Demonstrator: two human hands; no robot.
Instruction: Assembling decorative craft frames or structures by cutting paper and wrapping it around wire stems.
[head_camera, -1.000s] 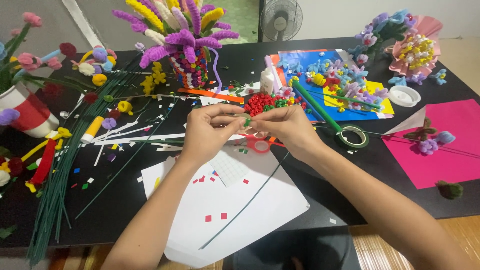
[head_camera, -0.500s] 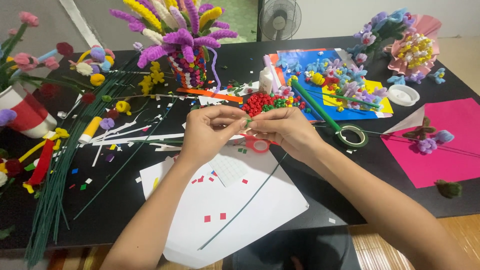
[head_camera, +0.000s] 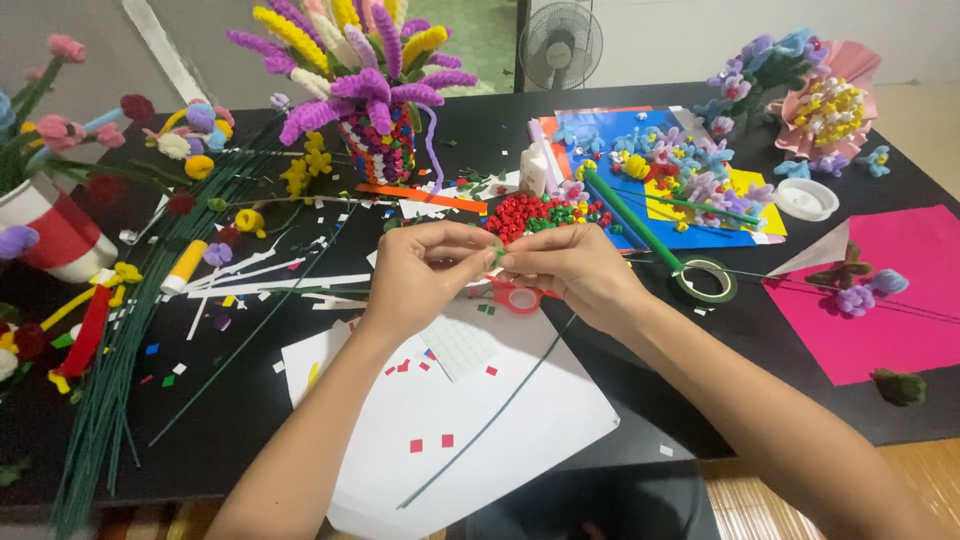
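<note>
My left hand (head_camera: 425, 275) and my right hand (head_camera: 568, 272) meet fingertip to fingertip over a black table (head_camera: 250, 420). Between them they pinch the top end of a thin green wire stem (head_camera: 490, 425) with a small green piece at the tip. The stem slants down to the left across a white paper sheet (head_camera: 450, 440) dotted with small red squares. Red-handled scissors (head_camera: 518, 296) lie just under my right hand. A heap of small red and green paper beads (head_camera: 535, 212) sits right behind my fingers.
A bundle of green stems (head_camera: 110, 400) lies at the left. A vase of purple and yellow fuzzy flowers (head_camera: 372, 110) stands at the back. A green tape roll (head_camera: 706, 280), a pink sheet (head_camera: 880, 300), a glue bottle (head_camera: 533, 170) and blue flowers (head_camera: 690, 165) sit to the right.
Both hands stay together in almost the same spot, with only slight finger movement at the stem's tip. Nothing else has shifted.
</note>
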